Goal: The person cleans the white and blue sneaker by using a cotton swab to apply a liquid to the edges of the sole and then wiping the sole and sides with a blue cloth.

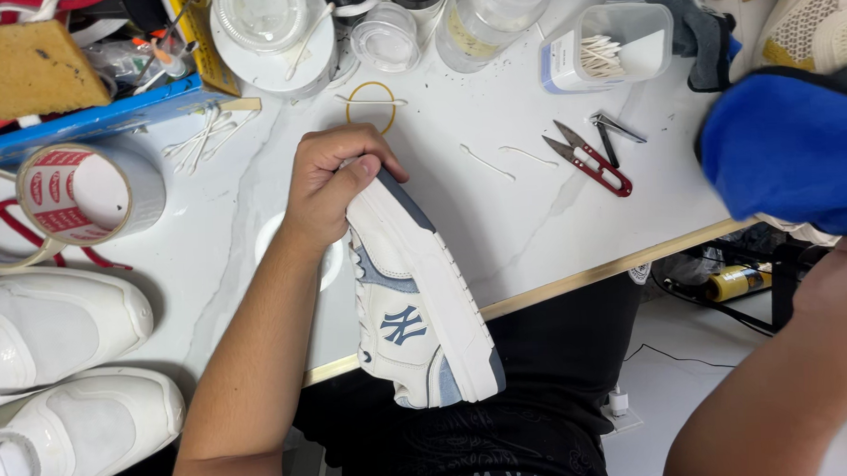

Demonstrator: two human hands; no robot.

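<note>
My left hand (326, 182) grips the toe of a white and blue sneaker (416, 299), which lies on its side across the table's front edge with its sole facing right. My right hand is hidden under a bright blue cloth (788, 150) at the right edge; only its forearm (776, 385) shows. The cloth is held up off the table, well away from the sneaker.
A white marble-look table (497, 207) holds red thread snips (590, 159), nail clippers (615, 128), a tub of cotton swabs (614, 48), jars and bottles at the back, tape rolls (84, 189) and a yellow sponge (28, 66). Two white shoes (62, 373) lie at the left.
</note>
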